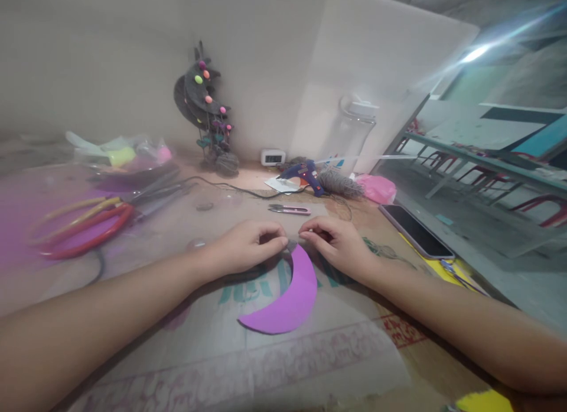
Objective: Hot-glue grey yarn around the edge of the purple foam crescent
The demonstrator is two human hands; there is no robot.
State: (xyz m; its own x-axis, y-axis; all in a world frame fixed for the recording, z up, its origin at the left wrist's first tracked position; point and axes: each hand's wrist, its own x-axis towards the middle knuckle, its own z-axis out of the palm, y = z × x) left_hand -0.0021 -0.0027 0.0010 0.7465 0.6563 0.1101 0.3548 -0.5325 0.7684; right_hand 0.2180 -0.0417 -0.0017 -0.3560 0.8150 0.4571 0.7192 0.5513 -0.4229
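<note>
A purple crescent-shaped cutout (290, 297) lies flat on a printed sack sheet (248, 353) that covers the table. My left hand (248, 246) rests with its fingers pinched together at the crescent's upper tip. My right hand (336, 242) is just opposite, fingers also curled into a pinch at the same tip. The two hands nearly touch above the tip. Something small and thin may run between the fingertips, but I cannot make it out.
Thread snips (289, 209) lie behind the hands, a blue glue gun (305, 174) and grey yarn (341, 184) farther back. A phone (414, 230) lies at right. Red and yellow hoops (84, 226) sit left, a dark crescent ornament (206, 113) by the wall, a clear jar (354, 134) beyond.
</note>
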